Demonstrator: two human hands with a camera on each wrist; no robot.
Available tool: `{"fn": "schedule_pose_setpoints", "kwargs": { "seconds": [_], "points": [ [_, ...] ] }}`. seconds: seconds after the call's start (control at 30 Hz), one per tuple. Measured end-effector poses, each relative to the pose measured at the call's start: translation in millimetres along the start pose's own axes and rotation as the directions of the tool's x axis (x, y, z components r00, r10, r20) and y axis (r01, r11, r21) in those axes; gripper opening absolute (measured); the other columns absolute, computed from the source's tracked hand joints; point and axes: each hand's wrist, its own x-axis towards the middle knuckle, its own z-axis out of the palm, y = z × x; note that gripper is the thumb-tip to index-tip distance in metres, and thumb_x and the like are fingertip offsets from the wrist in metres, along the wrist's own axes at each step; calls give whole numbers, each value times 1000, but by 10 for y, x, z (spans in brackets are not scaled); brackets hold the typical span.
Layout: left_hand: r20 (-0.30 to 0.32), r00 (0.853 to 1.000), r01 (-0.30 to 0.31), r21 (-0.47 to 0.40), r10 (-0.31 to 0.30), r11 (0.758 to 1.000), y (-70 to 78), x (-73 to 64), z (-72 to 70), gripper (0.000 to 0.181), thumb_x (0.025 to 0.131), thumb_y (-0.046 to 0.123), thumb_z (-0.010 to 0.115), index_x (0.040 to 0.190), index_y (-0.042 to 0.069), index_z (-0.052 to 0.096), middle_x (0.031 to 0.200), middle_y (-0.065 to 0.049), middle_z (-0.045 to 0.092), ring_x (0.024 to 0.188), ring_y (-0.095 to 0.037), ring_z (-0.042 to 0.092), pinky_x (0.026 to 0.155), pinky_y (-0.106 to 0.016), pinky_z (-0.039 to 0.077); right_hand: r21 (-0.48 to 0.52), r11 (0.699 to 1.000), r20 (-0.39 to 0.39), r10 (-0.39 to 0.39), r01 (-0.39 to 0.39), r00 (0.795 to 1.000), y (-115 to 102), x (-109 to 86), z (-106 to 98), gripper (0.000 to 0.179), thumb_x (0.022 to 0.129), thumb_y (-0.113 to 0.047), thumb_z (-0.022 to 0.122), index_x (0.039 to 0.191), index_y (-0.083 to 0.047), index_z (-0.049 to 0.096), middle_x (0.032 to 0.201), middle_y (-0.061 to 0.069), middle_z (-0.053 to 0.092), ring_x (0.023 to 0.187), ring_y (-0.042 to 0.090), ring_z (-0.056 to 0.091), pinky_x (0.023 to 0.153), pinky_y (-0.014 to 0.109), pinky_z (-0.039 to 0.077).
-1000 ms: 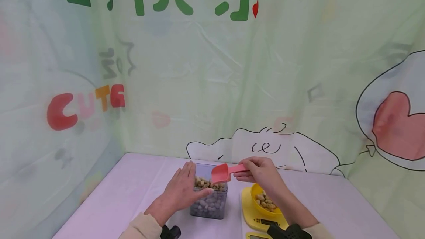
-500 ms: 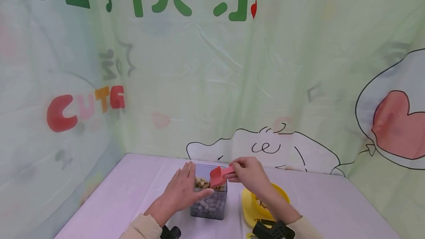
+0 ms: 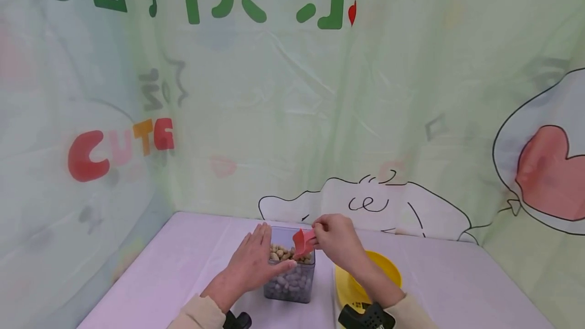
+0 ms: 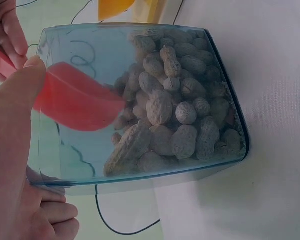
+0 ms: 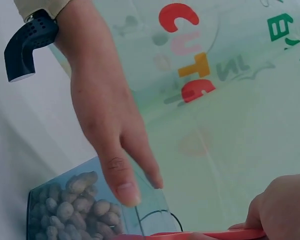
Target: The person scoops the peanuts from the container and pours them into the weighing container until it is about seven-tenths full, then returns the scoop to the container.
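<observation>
My left hand [image 3: 251,255] rests against the left side and near rim of a clear bluish plastic container [image 3: 289,296]. Its fingers lie straight, with the thumb stretched across the near edge. Unshelled peanuts [image 4: 185,112] fill the lower part of that container. The right hand [image 3: 338,242] grips the handle of a red scoop [image 3: 301,243]. Through the container wall in the left wrist view, the scoop's bowl [image 4: 82,102] appears tilted inside, its tip at the peanuts. How much the scoop carries is hidden.
Right of the container, a yellow bowl [image 3: 386,268] sits on a yellow kitchen scale [image 3: 345,288], partly covered by my right forearm. A pale cloth covers the table [image 3: 192,248]. A printed curtain [image 3: 228,116] stands behind and to the left.
The right hand has moved left and slightly forward, away from the yellow bowl. The scoop has tipped down from above the container into it. The left hand has stayed in place.
</observation>
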Motion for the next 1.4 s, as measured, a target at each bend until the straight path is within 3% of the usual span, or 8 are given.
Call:
{"fn": "schedule_pose_setpoints", "kwargs": {
  "seconds": [0.13, 0.37, 0.67, 1.07, 1.4],
  "points": [
    [-3, 1000, -9, 15, 9, 1000, 25, 7, -9, 114, 80, 82, 51, 153, -3, 28, 160, -21, 30, 150, -37, 27, 120, -56, 29, -6, 1000, 33, 3, -3, 999, 66, 10, 12, 18, 96, -2, 57, 102, 7, 72, 85, 14, 70, 67, 17, 70, 63, 26, 61],
    [-6, 1000, -21, 46, 22, 999, 54, 14, -28, 113, 82, 81, 51, 153, -4, 28, 160, -22, 30, 150, -37, 27, 120, -55, 29, 98, 985, 91, 135, -143, 987, 190, 58, -5, 23, 98, -4, 54, 110, 9, 69, 86, 14, 72, 73, 20, 73, 70, 34, 63],
    [5, 1000, -9, 44, 9, 999, 72, -7, -65, 112, 82, 79, 53, 153, -4, 27, 160, -22, 30, 150, -37, 27, 120, -55, 29, 136, 971, 193, 167, -195, 967, 188, 83, -23, 22, 100, -5, 53, 112, 6, 68, 87, 15, 71, 75, 20, 72, 74, 33, 62],
    [28, 1000, 4, 35, -5, 999, 80, -16, -14, 115, 81, 82, 50, 153, -4, 28, 160, -22, 29, 150, -37, 26, 121, -55, 27, 115, 978, 269, 138, -174, 953, 244, 41, -74, 21, 101, -5, 51, 107, 6, 69, 85, 14, 71, 72, 22, 72, 71, 32, 62],
    [50, 999, -12, 16, 11, 1000, 117, -31, -4, 116, 80, 82, 51, 153, -5, 26, 161, -21, 28, 151, -37, 25, 121, -55, 26, 159, 973, 345, 104, -167, 933, 229, -4, -95, 23, 101, -5, 50, 106, 8, 68, 85, 16, 73, 75, 27, 75, 72, 34, 62]
  ]
}}
